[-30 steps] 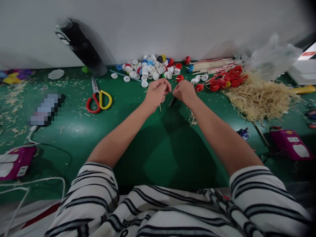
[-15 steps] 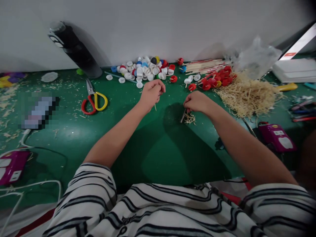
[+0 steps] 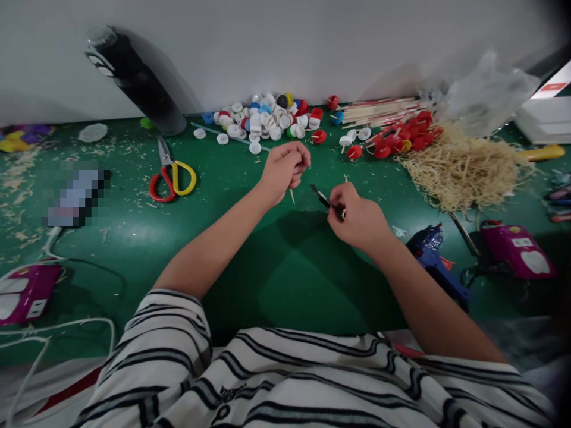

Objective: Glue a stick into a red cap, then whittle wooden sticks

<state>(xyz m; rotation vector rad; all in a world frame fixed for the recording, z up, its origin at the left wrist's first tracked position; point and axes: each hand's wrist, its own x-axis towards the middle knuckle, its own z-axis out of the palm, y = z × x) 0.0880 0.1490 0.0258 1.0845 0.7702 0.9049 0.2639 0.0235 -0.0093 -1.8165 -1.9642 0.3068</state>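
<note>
My left hand is closed, its fingers curled around a thin wooden stick whose end pokes out below. Most of that stick is hidden in the palm. To the right, my right hand pinches a slim dark tool, with its narrow tip pointing up and left toward my left hand. Whether it is a knife or tweezers I cannot tell. A gap separates the tool from the stick. A few pale straw shreds show at my right fingers, largely covered by them.
Bottle caps lie heaped by the wall, near a dark bottle. Scissors and a phone are on the left. Rightward are wooden sticks, red caps, straw and a blue glue gun.
My right hand has turned, and its dark tool has swung from pointing down at the straw shreds to pointing up-left. The view has shifted slightly, uncovering the glue gun. My left hand keeps its grip.
</note>
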